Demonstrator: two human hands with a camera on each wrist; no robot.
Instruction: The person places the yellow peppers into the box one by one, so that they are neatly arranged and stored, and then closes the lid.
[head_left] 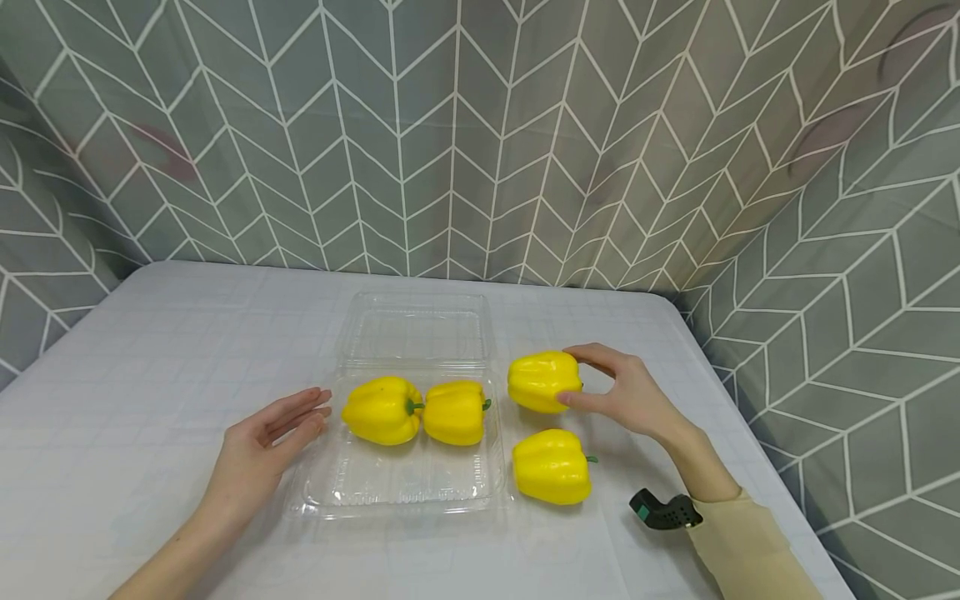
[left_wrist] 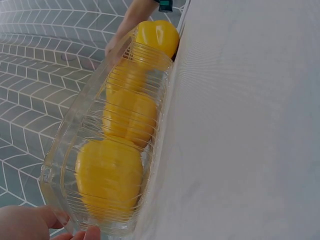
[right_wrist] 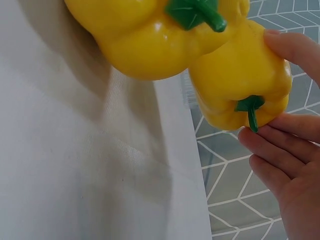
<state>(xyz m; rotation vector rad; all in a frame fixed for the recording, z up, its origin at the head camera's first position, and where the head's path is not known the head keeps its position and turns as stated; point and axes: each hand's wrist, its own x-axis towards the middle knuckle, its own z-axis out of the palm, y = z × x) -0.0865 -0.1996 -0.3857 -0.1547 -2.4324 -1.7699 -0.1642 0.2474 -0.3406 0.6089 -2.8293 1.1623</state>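
Between thumb and fingers, my right hand (head_left: 633,387) grips a yellow bell pepper (head_left: 542,382) just right of a clear plastic clamshell container (head_left: 405,492). Its green stem shows in the right wrist view, below the thumb (right_wrist: 295,50). Another yellow bell pepper (head_left: 551,468) lies on the table nearer me. Inside the container's base, two more peppers sit side by side, a left one (head_left: 382,410) and a right one (head_left: 454,412). My left hand (head_left: 262,450) is at the container's left side, fingers loosely bent; whether the fingertips touch the plastic, I cannot tell.
The container's clear lid (head_left: 416,327) lies folded back, away from me. A white cloth covers the table (head_left: 187,358), and a patterned grey curtain (head_left: 420,142) hangs behind and at the sides. A black device (head_left: 663,510) is at my right wrist, beside the beige sleeve (head_left: 750,542).
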